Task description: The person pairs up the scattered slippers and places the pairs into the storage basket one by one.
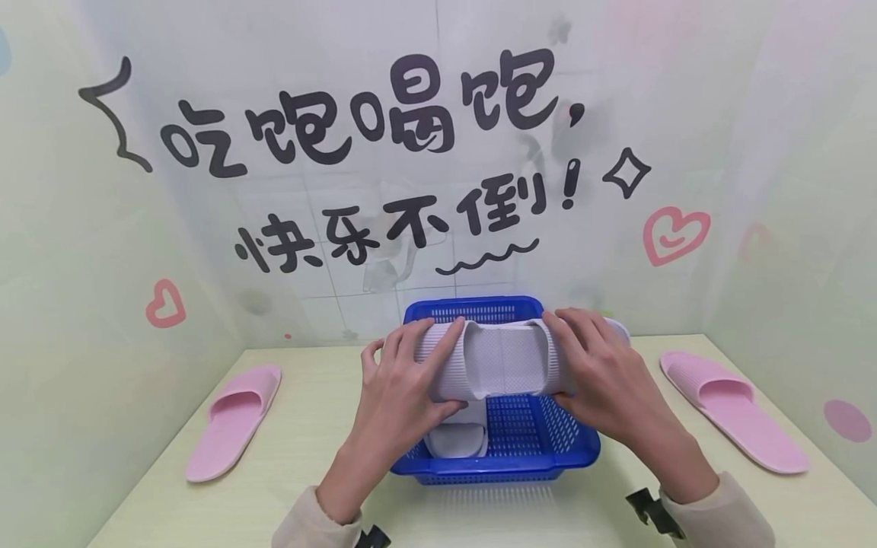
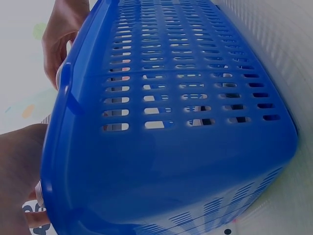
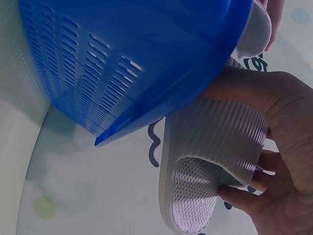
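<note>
Above a blue plastic basket [image 1: 578, 450], both hands hold pale grey-white slippers [image 1: 507, 358] level. Two ribbed straps show, one by each hand, with a dotted footbed between them; how the slippers fit together I cannot tell. My left hand [image 1: 404, 373] grips the left strap, thumb below and fingers over the top. The right hand [image 1: 606, 373] grips the other end; in the right wrist view its fingers curl round the ribbed strap [image 3: 220, 132]. Inside the basket at the left lies another pale slipper [image 1: 457, 440], partly hidden. The basket wall [image 2: 161, 161] covers much of the left wrist view.
One pink slipper [image 1: 236, 422] lies on the table [image 1: 301, 426] at the left, another pink slipper [image 1: 736, 411] at the right. Behind stands a pale wall [image 1: 329, 61] with black lettering, and side panels rise at both sides.
</note>
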Tool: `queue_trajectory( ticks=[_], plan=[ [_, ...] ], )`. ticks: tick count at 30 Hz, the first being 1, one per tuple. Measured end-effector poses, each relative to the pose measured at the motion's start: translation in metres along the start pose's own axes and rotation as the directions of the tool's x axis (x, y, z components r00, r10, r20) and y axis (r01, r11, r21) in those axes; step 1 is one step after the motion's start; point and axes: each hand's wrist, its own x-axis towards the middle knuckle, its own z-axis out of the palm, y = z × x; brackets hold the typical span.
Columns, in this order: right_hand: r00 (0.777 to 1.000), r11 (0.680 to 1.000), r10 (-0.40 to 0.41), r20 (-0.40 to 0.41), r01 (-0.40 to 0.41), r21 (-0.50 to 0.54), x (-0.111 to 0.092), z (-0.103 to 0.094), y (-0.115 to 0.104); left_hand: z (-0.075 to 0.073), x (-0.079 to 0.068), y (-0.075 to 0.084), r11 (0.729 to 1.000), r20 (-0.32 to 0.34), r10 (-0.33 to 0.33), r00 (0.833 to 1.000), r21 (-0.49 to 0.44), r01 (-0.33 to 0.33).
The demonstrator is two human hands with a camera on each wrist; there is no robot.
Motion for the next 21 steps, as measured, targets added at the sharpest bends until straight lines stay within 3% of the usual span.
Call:
queue_trajectory(
  ticks=[21],
  plan=[
    [1.000,1.000,-0.006,-0.006,0.006,0.009,0.0011,-0.0003,0.0002,-0.0002,0.0005,-0.0004,1.000,-0.004,0.005,1.000,0.003,-0.005]
  ],
)
